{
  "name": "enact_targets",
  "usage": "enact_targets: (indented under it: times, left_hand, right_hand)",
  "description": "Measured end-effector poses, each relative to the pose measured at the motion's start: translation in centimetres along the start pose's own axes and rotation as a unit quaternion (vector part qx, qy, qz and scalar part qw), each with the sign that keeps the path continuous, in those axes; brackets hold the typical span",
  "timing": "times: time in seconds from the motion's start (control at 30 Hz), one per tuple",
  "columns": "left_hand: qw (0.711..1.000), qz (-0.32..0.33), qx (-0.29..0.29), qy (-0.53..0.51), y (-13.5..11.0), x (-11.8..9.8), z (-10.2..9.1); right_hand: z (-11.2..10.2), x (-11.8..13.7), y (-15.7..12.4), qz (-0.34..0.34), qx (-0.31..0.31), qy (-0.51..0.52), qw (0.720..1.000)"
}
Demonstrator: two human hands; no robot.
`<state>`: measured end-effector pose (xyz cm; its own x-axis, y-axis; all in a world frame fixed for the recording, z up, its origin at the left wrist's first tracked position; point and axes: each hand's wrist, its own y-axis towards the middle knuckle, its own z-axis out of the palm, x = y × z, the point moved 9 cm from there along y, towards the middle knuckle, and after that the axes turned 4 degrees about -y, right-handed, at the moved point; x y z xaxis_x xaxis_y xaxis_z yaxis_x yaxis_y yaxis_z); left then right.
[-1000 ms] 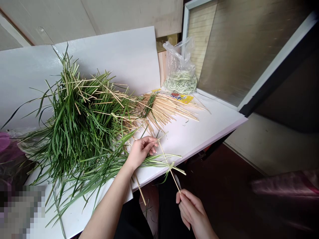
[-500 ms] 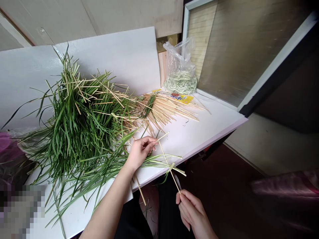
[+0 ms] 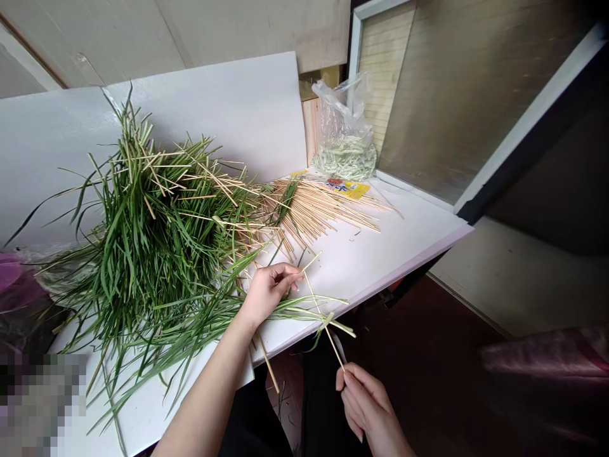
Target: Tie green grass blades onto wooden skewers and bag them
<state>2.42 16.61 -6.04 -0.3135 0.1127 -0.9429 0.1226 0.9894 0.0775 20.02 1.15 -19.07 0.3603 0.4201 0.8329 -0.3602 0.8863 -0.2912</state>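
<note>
My left hand point(image 3: 272, 289), fingers closed, pinches the pale end of a garlic chive stalk point(image 3: 313, 261) above the front of the table. My right hand point(image 3: 366, 403) is closed round the lower part of a thin bamboo skewer point(image 3: 314, 296), below the table edge. The skewer slants up to the left, and its tip meets the stalk by my left fingertips; whether it pierces it I cannot tell. A short green piece point(image 3: 328, 320) sits across the middle of the skewer. Loose garlic chives point(image 3: 214, 324) lie under my left wrist.
A big heap of garlic chives point(image 3: 162, 254), with skewers on top, fills the left of the white table point(image 3: 404, 228). Many bare skewers point(image 3: 309, 209) fan out behind my hands. A clear bag point(image 3: 345, 136) with pale green contents stands at the back, near a glazed frame point(image 3: 428, 101).
My left hand and the stalk end have shifted very slightly. My right hand keeps its place and its hold on the skewer.
</note>
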Motion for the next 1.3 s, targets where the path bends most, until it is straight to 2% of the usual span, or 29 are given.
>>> enact_targets:
  times: [0.13,0.27,0.33,0.67,0.83,0.93,1.0,1.1,1.2,1.3]
  left_hand:
    - [1.000,0.000,0.018,0.005,-0.1,-0.4,0.4]
    - [0.995,0.020,0.089,0.039,-0.4,-0.7,1.9]
    - [0.993,0.026,0.105,0.057,-0.5,-0.8,2.2]
    - [0.988,0.028,0.127,0.082,-0.9,-1.6,2.2]
    - [0.987,0.044,0.105,0.114,-0.7,-1.9,1.9]
    - [0.982,0.070,0.040,0.168,-0.3,-2.9,0.4]
    - [0.977,0.106,-0.027,0.183,-0.4,-4.7,-1.3]
    - [0.972,0.153,-0.113,0.140,-1.5,-8.3,-4.5]
    - [0.966,0.183,-0.171,0.065,-3.2,-12.0,-8.1]
    - [0.957,0.212,-0.199,0.013,-5.0,-15.7,-12.1]
  right_hand:
    - [0.0,0.0,0.0,0.001,-0.003,0.000,1.000]
    - [-0.3,-0.1,0.1,0.003,-0.014,0.005,1.000]
    - [-0.4,-0.1,0.1,0.003,-0.019,0.006,1.000]
    - [-0.5,-0.2,-0.1,0.001,-0.027,0.012,1.000]
    - [-0.6,0.1,0.0,-0.001,-0.034,0.007,0.999]
    - [-0.8,0.5,0.0,-0.010,-0.044,-0.012,0.999]
    - [-1.0,0.8,-0.1,-0.033,-0.054,-0.042,0.997]
    - [-1.0,1.9,-0.5,-0.090,-0.065,-0.123,0.986]
    - [-0.5,4.0,-1.3,-0.137,-0.068,-0.202,0.967]
    - [0.4,7.9,-2.2,-0.162,-0.084,-0.264,0.947]
